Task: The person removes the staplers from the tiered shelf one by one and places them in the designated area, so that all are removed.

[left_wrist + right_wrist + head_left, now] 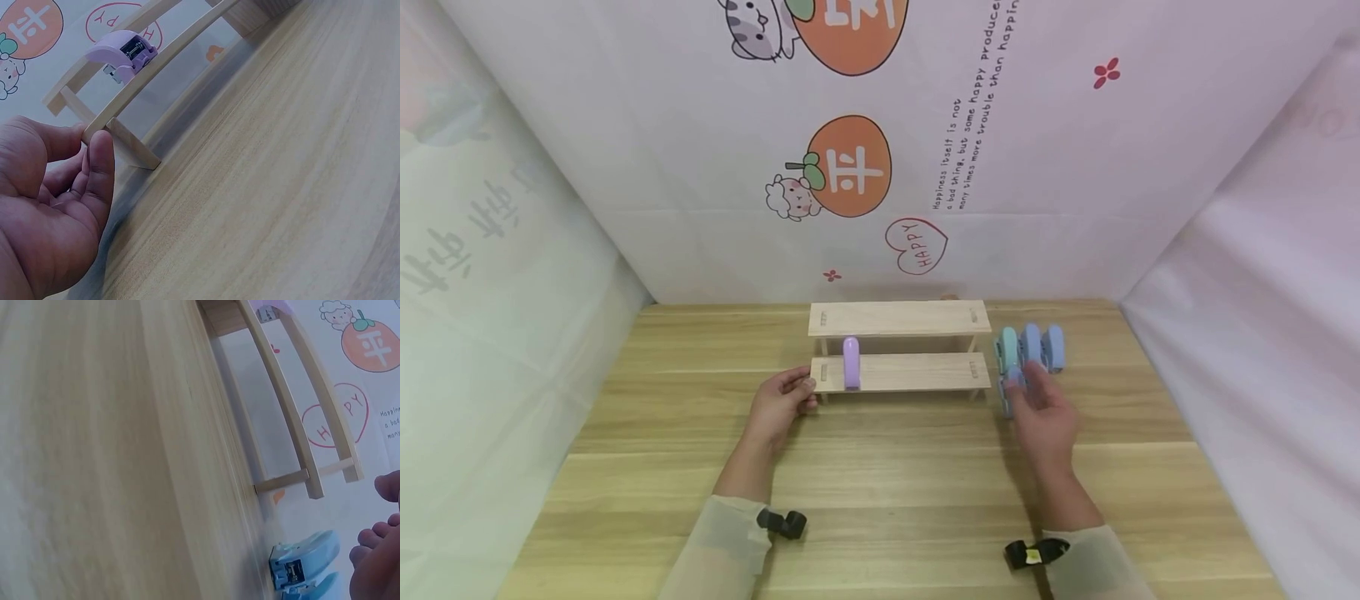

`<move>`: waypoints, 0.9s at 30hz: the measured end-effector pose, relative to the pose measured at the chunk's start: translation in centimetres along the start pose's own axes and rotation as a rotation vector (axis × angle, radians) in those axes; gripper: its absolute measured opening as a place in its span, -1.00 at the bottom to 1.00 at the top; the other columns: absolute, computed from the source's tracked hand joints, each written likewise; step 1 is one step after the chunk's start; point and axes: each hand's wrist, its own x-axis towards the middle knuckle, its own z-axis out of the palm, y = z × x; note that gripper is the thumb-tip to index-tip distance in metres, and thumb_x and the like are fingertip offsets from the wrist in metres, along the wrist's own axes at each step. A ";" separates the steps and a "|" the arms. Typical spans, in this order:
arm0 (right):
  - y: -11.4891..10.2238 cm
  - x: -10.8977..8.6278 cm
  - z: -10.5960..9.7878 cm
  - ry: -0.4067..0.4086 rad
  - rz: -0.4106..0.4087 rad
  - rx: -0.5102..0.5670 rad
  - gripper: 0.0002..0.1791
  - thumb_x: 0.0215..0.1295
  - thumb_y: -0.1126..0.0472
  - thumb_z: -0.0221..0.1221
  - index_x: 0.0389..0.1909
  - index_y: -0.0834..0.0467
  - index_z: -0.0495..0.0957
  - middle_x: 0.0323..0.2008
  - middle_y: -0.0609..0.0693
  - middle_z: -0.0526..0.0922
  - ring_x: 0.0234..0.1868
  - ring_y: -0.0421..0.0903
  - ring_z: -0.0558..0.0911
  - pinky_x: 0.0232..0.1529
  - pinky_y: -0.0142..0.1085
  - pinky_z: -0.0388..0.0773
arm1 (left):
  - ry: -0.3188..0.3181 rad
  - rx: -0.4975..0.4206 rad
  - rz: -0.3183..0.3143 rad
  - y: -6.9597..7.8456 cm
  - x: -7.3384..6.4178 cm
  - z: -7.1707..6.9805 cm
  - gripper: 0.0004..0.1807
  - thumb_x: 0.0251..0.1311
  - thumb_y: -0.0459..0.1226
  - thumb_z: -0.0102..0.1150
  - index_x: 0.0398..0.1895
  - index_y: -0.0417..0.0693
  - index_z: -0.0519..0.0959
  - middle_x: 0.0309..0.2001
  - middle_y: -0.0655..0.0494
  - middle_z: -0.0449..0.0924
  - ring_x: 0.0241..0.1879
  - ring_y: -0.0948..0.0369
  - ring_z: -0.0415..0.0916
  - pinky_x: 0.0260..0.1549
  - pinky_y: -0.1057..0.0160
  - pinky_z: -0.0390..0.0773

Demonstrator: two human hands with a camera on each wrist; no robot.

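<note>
A two-step wooden shelf [910, 372] stands on the table, and a purple plastic clip [851, 363] sits toward the left of its lower step. My left hand [781, 406] pinches the left end of that lower step between thumb and fingers, as the left wrist view [62, 194] also shows. To the right of the shelf lie several clips, among them a teal clip [1008, 346] and a blue clip [1054, 348]. Over them is my right hand [1047, 421], its thumb and fingers spread around a nearer light blue clip [1015, 377]. In the right wrist view the fingers [369, 537] appear apart from the clips.
The wood-grain table [895, 483] runs up to a printed white cloth [1000, 258] behind the shelf. White cloth also hangs on both sides. The upper step [898, 318] of the shelf stands behind the lower one.
</note>
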 end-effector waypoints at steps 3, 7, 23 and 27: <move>-0.1 -0.2 0.3 -0.021 -0.008 0.007 -0.53 0.31 0.29 0.41 0.23 0.22 0.63 0.23 0.13 0.65 0.29 0.09 0.61 0.18 -0.47 0.58 | -0.001 0.000 0.001 0.0 0.0 0.0 -0.58 0.42 -0.41 0.24 0.30 -0.32 0.51 -0.03 -0.12 0.60 -0.27 0.16 0.63 -0.22 0.30 0.77; -0.4 -0.4 0.6 -0.053 -0.007 0.034 -0.54 0.31 0.34 0.39 0.23 0.19 0.64 0.23 0.11 0.65 0.30 0.07 0.60 0.18 -0.49 0.57 | -0.004 0.000 0.001 0.0 0.0 -0.1 -0.57 0.42 -0.41 0.24 0.31 -0.33 0.50 -0.03 -0.13 0.60 -0.27 0.16 0.63 -0.21 0.30 0.77; -1.2 -1.4 2.9 -0.160 -0.061 0.100 -0.47 0.29 0.36 0.40 0.28 0.25 0.58 0.28 0.14 0.61 0.34 0.09 0.55 0.27 -0.29 0.56 | -0.010 -0.011 -0.001 0.1 0.0 -0.2 -0.57 0.42 -0.41 0.24 0.31 -0.32 0.50 -0.01 -0.13 0.59 -0.24 0.15 0.62 -0.20 0.30 0.76; -1.6 -1.7 3.5 -0.174 -0.059 0.131 -0.47 0.28 0.37 0.41 0.28 0.23 0.59 0.28 0.12 0.62 0.34 0.06 0.56 0.27 -0.31 0.55 | -0.012 -0.017 -0.003 0.1 0.0 -0.2 -0.57 0.42 -0.42 0.24 0.31 -0.32 0.50 -0.01 -0.12 0.60 -0.24 0.15 0.62 -0.19 0.31 0.76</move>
